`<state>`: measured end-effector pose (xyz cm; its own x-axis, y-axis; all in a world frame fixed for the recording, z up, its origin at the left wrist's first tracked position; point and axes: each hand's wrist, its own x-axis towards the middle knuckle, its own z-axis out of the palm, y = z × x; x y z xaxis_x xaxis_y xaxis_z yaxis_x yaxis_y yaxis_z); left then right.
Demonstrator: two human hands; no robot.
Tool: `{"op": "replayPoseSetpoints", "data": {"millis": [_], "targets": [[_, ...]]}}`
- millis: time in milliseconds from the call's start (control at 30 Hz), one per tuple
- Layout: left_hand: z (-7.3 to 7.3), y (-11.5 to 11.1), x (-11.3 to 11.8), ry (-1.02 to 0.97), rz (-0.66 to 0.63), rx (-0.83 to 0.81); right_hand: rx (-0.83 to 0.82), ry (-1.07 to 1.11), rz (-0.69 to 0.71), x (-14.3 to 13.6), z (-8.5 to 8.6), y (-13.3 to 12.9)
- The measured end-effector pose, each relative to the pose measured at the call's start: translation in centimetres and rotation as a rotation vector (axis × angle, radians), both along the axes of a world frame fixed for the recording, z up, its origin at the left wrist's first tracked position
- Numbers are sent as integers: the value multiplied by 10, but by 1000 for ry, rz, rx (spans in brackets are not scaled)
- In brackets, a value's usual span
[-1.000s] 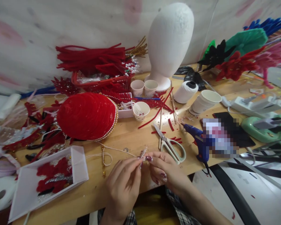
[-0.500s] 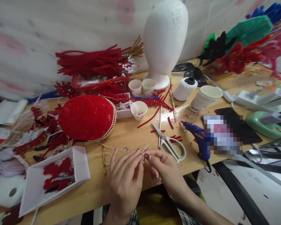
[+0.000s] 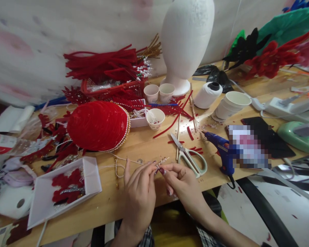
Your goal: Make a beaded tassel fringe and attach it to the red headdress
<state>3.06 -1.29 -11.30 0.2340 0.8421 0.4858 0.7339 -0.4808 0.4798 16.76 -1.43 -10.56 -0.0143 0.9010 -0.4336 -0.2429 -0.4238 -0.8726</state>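
Observation:
My left hand (image 3: 141, 190) and my right hand (image 3: 181, 183) meet over the table's front edge, fingertips nearly touching. Between the pinched thumbs and index fingers is a small beaded stem (image 3: 162, 161) with pale beads, its tip poking up; its lower part is hidden by the fingers. White thread (image 3: 110, 167) lies in loose loops on the wood and runs toward my left hand, whose little finger stands raised. Just beyond my right hand lie scissors (image 3: 189, 157) with pale green handles, blades apart. A red, dome-shaped hat (image 3: 98, 125) trimmed with pearl beads sits to the left.
A white box (image 3: 64, 212) holding red pieces lies at the left. A blue glue gun (image 3: 220, 147) and a phone (image 3: 247, 145) are at the right. Behind stand a paper cup (image 3: 155, 120), a thread cone (image 3: 207, 96), a white foam head (image 3: 186, 37) and a red basket (image 3: 92, 91).
The whole view has shifted slightly, so the table things appear a little further right and higher. My hands keep their pinch, and more of the beaded stem shows above the fingertips.

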Motion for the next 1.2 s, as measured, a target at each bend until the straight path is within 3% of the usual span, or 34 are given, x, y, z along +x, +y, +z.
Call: {"op": "replayPoseSetpoints", "data": {"millis": [167,300,433,500,600,767,967,1067,1200], "targets": [[-1,0,0,-104,49,-208,-7,-14,-2,-1,-3,0],[-1,0,-3,-253,79,-502,-21,-1,3,0,-5,0],[2,0,-7,-425,35,-835,-20,-7,20,2,-5,0],[4,1,-9,-502,-21,-927,-17,-11,34,2,-5,0],[5,1,-11,-534,-62,-934,-12,-13,52,2,-7,-1],[8,-3,-11,-420,1,-891,-26,-23,60,4,-10,-4],[12,-3,-5,-235,30,-702,-43,-16,71,4,-7,-3],[11,-3,-6,-225,43,-773,-44,-23,69,4,-6,-3],[10,-2,-11,-358,4,-927,-40,-36,57,4,-8,-4]]}}
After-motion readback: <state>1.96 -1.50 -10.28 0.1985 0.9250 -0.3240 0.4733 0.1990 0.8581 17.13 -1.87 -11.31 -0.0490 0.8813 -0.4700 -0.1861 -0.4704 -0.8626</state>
